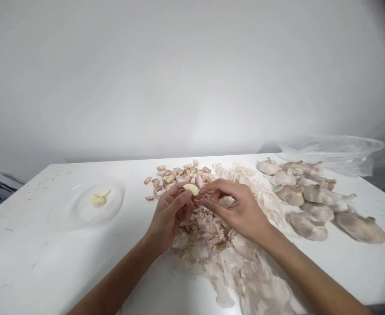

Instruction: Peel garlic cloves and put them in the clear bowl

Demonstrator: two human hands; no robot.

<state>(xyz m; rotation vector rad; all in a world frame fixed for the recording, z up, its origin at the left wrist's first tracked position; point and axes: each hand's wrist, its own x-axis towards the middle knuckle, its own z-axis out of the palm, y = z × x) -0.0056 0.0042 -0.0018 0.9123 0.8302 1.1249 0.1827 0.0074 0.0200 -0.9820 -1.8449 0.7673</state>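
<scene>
A pale peeled garlic clove [191,189] is pinched between the thumb and fingers of my left hand [170,209]. At the clove's right end are the thumb and forefinger tips of my right hand [234,205], drawn nearly together; whatever is between them is too small to make out. Just beyond my hands lies a pile of unpeeled garlic cloves [179,174]. Loose garlic skins [212,227] are heaped beneath and in front of both hands. To the left, a clear shallow dish [116,205] holds several peeled cloves [99,200].
Several whole garlic bulbs [317,194] are grouped on the right of the white table [80,271]. A clear plastic bag [337,151] rests at the back right corner. More papery skins [267,197] lie between bulbs and cloves. A wall [179,78] stands behind.
</scene>
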